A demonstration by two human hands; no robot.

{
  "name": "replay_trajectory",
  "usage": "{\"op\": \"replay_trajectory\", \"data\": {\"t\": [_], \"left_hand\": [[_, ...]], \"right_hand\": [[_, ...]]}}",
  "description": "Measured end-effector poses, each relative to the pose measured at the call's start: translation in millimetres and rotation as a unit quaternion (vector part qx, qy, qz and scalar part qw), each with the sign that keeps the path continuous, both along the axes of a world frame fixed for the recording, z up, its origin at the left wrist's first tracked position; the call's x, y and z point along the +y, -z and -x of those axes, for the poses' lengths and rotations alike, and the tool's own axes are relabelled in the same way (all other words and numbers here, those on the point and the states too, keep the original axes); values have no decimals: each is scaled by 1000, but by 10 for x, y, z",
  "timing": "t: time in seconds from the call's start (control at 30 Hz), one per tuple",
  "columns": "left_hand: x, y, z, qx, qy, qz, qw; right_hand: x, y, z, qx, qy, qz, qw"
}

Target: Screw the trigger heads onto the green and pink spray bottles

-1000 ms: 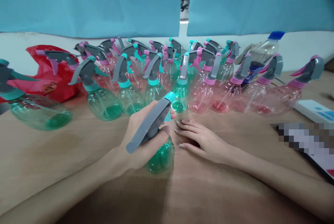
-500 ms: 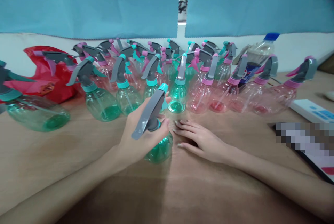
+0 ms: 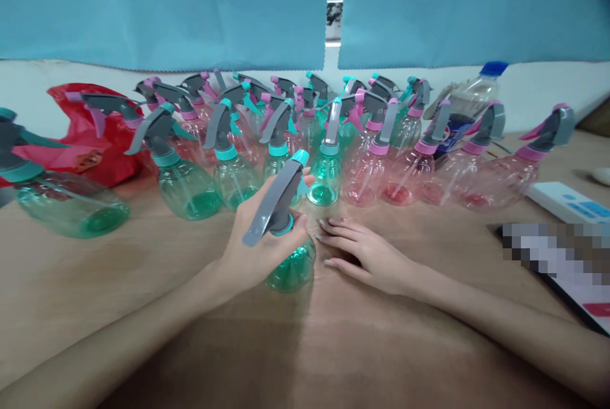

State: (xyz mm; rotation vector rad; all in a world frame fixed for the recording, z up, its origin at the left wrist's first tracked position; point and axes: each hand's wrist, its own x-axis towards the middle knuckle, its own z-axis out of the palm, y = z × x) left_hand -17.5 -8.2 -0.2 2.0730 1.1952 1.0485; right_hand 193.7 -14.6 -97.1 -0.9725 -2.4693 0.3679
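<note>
Left hand (image 3: 257, 260) round a green spray bottle (image 3: 291, 266), near centre of the worktop (image 3: 381, 358).
I note its fingers wrapped at the neck, bottle row (image 3: 328, 171) beyond; right hand (image 3: 359, 250) palm-down, fingers slightly spread.

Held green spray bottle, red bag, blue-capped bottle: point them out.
Held green spray bottle (image 3: 292, 268): head view, lower body.
Red bag (image 3: 115, 161): head view, lower front.
Blue-capped bottle (image 3: 470, 101): head view, upper side.

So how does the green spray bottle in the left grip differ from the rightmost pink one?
The held green spray bottle has a turquoise collar; the rightmost pink spray bottle has a pink one. The left grip holds the green bottle; no grip touches the pink bottle. Both have grey spray heads.
</note>
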Motion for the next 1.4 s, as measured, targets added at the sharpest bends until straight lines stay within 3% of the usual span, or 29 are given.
{"op": "replay_trajectory", "data": {"t": [0.63,1.4], "left_hand": [[-35,-46,26,20,40,38,998],[-59,-129,7,34,-3,-3,999]], "right_hand": [[0,26,-6,5,-3,-5,1000],[9,36,0,13,-3,-2,1000]]}}
